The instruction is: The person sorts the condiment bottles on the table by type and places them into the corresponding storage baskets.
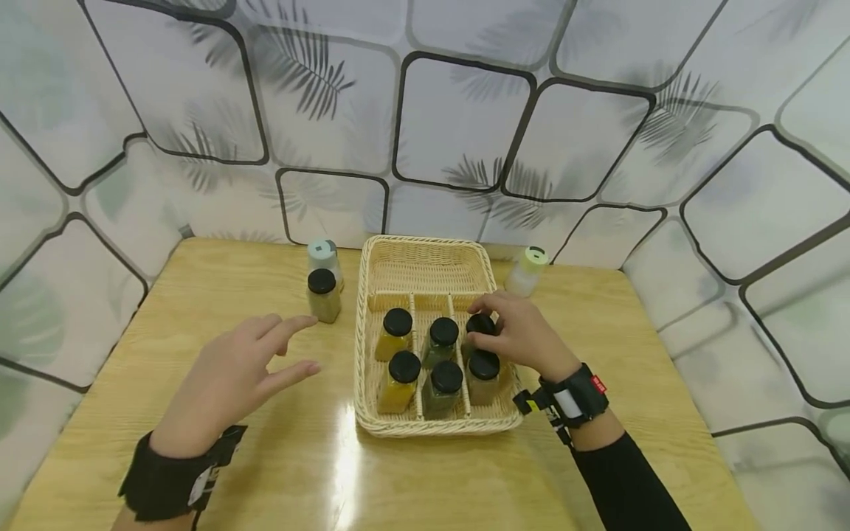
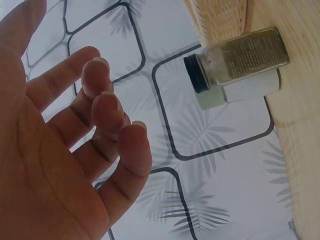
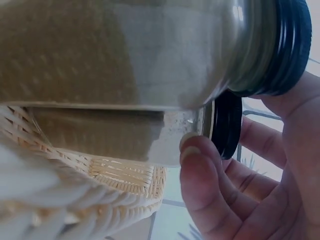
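A woven wicker basket (image 1: 438, 427) holds several glass spice jars with black lids, set in pairs in its three front compartments. My right hand (image 1: 527, 335) reaches over the right compartment and grips the rear jar (image 1: 479, 324) there by its lid. In the right wrist view, fingers curl round that jar's black lid (image 3: 228, 125), behind a nearer jar (image 3: 175, 55). My left hand (image 1: 232, 369) hovers over the table left of the basket, fingers spread and bent, holding nothing. Close past its fingertips stands another black-lidded jar (image 1: 324, 299) with brownish-green powder, upright on the table.
Behind the lone jar stands a shaker with a pale blue lid (image 1: 322, 253). A shaker with a yellow-green lid (image 1: 533, 258) stands right of the basket's far end. The wooden table (image 1: 265, 472) meets a patterned wall covering (image 1: 458, 118) at the back and sides.
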Motion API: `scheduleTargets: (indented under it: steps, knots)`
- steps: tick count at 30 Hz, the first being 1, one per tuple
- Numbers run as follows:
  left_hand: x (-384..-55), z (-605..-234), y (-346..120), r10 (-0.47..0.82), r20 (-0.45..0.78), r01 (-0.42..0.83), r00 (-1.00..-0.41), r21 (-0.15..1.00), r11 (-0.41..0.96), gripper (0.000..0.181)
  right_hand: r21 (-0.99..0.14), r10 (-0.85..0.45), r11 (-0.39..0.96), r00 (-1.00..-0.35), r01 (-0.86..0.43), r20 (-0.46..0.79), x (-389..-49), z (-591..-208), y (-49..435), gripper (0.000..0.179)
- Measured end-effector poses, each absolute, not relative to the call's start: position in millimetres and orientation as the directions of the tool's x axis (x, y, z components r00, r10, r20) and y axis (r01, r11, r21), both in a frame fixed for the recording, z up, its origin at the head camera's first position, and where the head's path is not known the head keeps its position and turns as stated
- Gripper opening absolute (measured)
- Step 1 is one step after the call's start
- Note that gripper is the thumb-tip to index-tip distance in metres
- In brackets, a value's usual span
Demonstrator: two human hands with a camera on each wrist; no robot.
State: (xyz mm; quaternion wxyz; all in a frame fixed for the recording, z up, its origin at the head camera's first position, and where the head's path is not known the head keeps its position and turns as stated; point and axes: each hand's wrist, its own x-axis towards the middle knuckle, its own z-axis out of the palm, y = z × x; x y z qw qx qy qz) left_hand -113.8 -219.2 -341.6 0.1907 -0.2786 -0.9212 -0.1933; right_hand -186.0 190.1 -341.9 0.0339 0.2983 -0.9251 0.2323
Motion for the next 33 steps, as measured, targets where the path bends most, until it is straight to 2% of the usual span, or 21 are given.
scheduleTargets:
  steps: [6,13,17,26,33]
  knots:
    - [-124.6,-344.6,-214.7,0.442,0.416,0.570,-0.794,0.257,0.781,0.059,-0.451,-0.488,0.728,-0.852,-0.517,0.189,-178.5,-338.1,204.2,0.039]
    - [-147.9,-345.8,-206.8,0.442,0.385,0.560,-0.810,0.284,0.778,0.057,-0.396,-0.430,0.778,-0.873,-0.488,0.230,-164.3,-321.9,235.7,0.040]
    - [-166.9,-338.2,-203.3,0.456,0.375,0.565,-0.807,0.269,0.780,0.058,-0.406,-0.395,0.784,-0.882,-0.470,0.259,-156.6,-319.7,250.3,0.039]
    - [-199.0,-322.8,-197.5,0.459,0.226,0.510,-0.859,0.309,0.803,0.065,-0.425,-0.360,0.797,-0.903,-0.429,0.236,-138.4,-334.3,271.7,0.035]
    - [-202.5,-323.5,-202.2,0.452,0.135,0.469,-0.882,0.344,0.813,0.068,-0.450,-0.363,0.783,-0.903,-0.429,0.230,-137.0,-345.4,276.6,0.035]
